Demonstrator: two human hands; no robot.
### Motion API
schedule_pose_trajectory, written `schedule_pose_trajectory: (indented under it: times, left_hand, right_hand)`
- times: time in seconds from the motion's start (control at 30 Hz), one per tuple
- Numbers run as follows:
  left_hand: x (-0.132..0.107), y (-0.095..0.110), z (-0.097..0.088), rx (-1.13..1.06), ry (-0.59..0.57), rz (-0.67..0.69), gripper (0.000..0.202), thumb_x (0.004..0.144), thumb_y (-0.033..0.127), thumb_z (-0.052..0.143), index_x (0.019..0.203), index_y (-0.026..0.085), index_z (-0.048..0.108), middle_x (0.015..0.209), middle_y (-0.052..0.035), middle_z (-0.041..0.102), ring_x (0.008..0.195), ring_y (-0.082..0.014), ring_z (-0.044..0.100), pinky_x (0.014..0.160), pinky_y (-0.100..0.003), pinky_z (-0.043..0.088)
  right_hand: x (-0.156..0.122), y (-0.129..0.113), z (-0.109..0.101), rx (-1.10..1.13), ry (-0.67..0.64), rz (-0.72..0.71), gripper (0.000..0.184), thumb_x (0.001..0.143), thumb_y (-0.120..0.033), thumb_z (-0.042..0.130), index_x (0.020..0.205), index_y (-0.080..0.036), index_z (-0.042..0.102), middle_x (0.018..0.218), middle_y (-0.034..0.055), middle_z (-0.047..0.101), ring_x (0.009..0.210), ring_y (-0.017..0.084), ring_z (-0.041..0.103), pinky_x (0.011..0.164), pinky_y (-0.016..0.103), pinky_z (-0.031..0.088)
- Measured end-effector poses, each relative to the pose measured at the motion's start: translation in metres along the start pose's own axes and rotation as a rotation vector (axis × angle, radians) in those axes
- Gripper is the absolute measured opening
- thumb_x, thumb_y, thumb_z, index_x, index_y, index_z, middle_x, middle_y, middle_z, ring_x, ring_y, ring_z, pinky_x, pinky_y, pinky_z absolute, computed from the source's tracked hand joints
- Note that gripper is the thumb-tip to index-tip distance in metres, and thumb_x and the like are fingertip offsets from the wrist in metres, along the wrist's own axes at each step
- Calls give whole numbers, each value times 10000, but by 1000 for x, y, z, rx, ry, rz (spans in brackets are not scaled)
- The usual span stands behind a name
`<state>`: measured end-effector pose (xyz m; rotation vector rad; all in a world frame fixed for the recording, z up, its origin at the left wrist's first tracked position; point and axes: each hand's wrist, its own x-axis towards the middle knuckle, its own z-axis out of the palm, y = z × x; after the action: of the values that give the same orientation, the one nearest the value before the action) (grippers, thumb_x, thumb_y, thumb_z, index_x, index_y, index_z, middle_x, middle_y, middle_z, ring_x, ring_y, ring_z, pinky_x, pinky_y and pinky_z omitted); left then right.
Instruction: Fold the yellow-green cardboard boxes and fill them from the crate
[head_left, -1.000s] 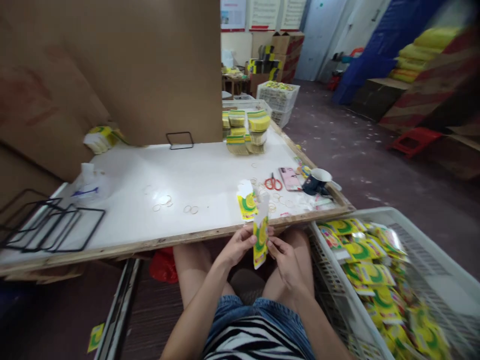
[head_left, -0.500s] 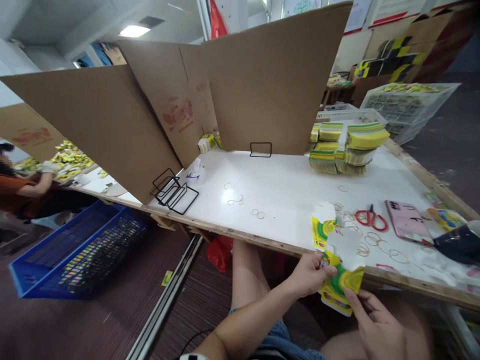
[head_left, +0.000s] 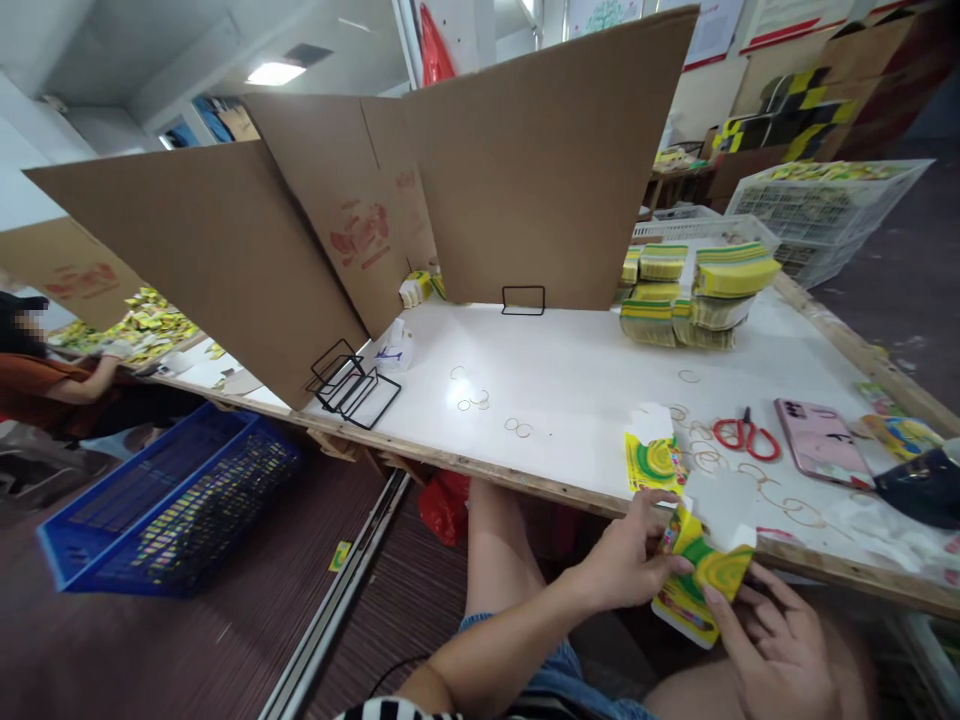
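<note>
A yellow and green printed carton [head_left: 701,575] with white flaps is held between both hands at the table's front edge. My left hand [head_left: 637,555] grips its left side, thumb on the printed face. On its right side, my right hand [head_left: 776,625] pinches it with the thumb in front and fingers behind. The white flaps at its top stand up over the table edge. Just beyond my left hand, a second flat carton [head_left: 656,462] of the same print lies on the white table [head_left: 570,380].
Rubber bands [head_left: 769,485], red-handled scissors [head_left: 746,436] and a pink phone [head_left: 823,443] lie to the right. Bundled carton stacks [head_left: 690,300] stand behind. Cardboard panels [head_left: 540,170] and wire stands [head_left: 352,385] border the table. A blue crate [head_left: 180,500] and a seated person [head_left: 52,370] are left.
Both hands and the carton have shifted slightly right. The carton's sides look more bent outward and its flaps stand more apart. The second carton stays on the table.
</note>
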<state>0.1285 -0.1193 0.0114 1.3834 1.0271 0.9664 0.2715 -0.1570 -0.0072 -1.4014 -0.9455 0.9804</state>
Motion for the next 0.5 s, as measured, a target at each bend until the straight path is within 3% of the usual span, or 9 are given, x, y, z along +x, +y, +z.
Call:
schedule_pose_trajectory:
  times: [0.13, 0.27, 0.4, 0.5]
  left_hand:
    - [-4, 13, -5, 85, -125, -18, 729, 774, 69, 606, 1415, 226, 296, 1073, -126, 678, 999, -262, 660, 798, -392, 545]
    - [-6, 19, -8, 5, -211, -67, 725, 801, 52, 588, 1435, 253, 299, 1105, -125, 662, 1051, -267, 647, 847, -441, 535]
    - [-7, 18, -10, -138, -283, -99, 641, 789, 100, 669, 1366, 249, 432, 1138, -95, 635, 1095, -252, 624, 917, -462, 507]
    - [-9, 15, -9, -167, -308, -115, 621, 731, 199, 759, 1299, 229, 507, 1166, -92, 615, 1114, -263, 609, 940, -483, 493]
  right_hand:
    - [0, -13, -4, -126, -25, -93, 842, 641, -602, 688, 1302, -114, 507, 938, 147, 687, 811, 294, 684, 650, 357, 590]
    - [7, -5, -21, -235, -89, -189, 767, 717, -591, 635, 1311, -119, 520, 962, 155, 702, 795, 298, 692, 615, 347, 595]
    - [20, 18, -42, -279, -214, -160, 593, 744, -556, 638, 1194, -171, 608, 1045, 130, 700, 757, 247, 696, 558, 268, 584]
    - [27, 29, -51, -262, -267, -124, 498, 737, -586, 631, 1020, -178, 666, 996, 101, 717, 726, 223, 697, 565, 237, 587]
